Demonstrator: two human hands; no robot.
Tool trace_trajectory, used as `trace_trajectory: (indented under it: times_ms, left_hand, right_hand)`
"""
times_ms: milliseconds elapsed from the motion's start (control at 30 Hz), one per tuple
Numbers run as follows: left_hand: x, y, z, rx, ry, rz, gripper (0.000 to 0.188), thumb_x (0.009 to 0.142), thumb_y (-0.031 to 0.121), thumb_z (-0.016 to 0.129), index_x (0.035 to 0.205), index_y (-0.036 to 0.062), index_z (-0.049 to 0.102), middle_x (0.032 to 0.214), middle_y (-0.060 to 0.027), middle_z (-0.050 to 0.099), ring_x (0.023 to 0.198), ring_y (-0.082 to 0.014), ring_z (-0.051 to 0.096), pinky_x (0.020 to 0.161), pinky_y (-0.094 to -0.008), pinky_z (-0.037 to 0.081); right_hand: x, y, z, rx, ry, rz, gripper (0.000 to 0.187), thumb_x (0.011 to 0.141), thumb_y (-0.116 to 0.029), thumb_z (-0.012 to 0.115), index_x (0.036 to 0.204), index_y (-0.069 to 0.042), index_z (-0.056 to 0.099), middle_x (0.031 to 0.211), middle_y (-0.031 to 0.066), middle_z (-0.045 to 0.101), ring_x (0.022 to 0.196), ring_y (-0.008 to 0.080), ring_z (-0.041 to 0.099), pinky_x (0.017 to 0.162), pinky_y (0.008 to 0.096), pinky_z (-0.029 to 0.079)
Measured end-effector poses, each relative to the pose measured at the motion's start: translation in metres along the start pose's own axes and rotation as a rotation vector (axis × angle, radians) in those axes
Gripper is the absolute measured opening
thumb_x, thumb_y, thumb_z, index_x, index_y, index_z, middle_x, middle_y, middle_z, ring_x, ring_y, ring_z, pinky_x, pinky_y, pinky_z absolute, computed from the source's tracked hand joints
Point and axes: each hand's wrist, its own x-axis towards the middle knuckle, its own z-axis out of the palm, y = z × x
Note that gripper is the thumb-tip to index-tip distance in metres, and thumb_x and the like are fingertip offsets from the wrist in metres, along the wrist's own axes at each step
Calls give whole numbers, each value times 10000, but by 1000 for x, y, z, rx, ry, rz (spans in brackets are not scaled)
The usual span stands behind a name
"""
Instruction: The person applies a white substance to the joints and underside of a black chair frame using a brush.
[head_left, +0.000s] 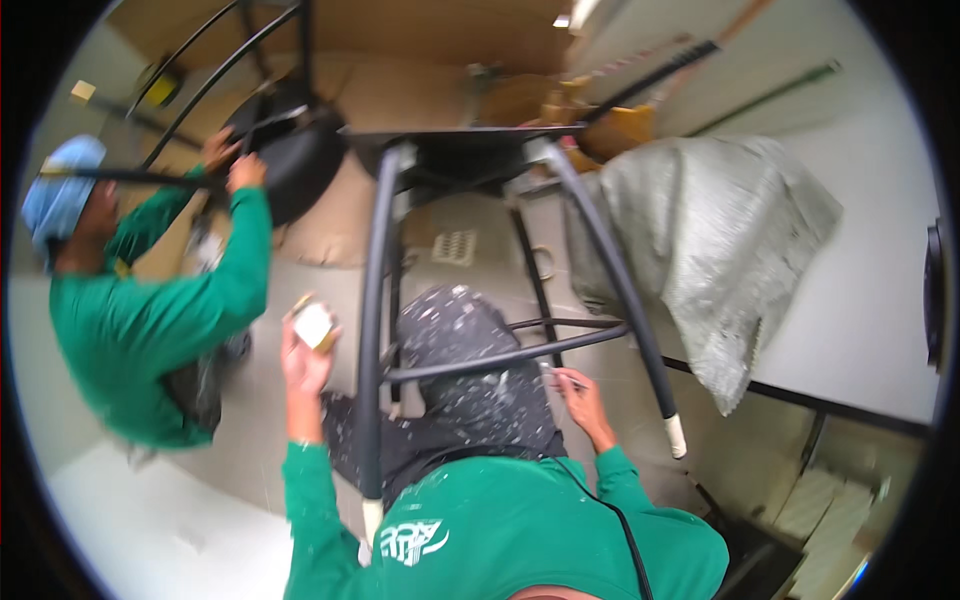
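A black metal stool (500, 362) stands upside down in front of me, its legs coming toward me with pale tips. To the left of its near left leg, my left hand (306, 365) is closed around a small object (314, 322) with a white face and a yellowish-tan edge; its kind is unclear. My right hand (584, 400) is just inside the right leg, below the cross rail, with fingers pinched. Something thin and pale seems to show at its fingertips, too small to name. My paint-specked dark trousers show between the legs.
At left a co-worker in a green top and blue cap (72, 190) holds another black stool with a round seat (300, 160). Grey woven plastic sheeting (710, 230) lies at right. Cardboard (330, 215) covers part of the floor; long poles (770, 98) lean behind.
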Motion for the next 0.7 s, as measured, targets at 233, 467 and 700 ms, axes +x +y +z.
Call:
trace_trajectory:
  times_ms: [233,467,700]
  left_hand:
    - [-1,-24,7,-51,57,6,560,1066,491,552,1471,104,544,1391,-152,644,1237,-348,646,1073,-549,539]
    - [-41,-15,60,-20,-52,117,633,1079,489,529,1572,110,412,1416,-121,576,1283,-305,594,1084,-527,556]
    - [-47,3,155,-45,-277,179,712,1094,460,511,1632,61,270,1454,-136,530,1333,-327,551,1092,-560,542]
  right_hand:
    - [-101,-57,-37,-434,42,8,219,1054,-157,595,1120,4,727,897,145,760,830,252,745,766,363,575]
    - [-134,-227,-87,-388,-502,55,292,1044,-241,612,1118,-1,761,859,149,757,813,268,736,758,394,562]
    - [-103,-275,-138,-2,213,-609,460,1118,-330,496,1352,29,662,966,132,745,819,147,643,773,301,504]
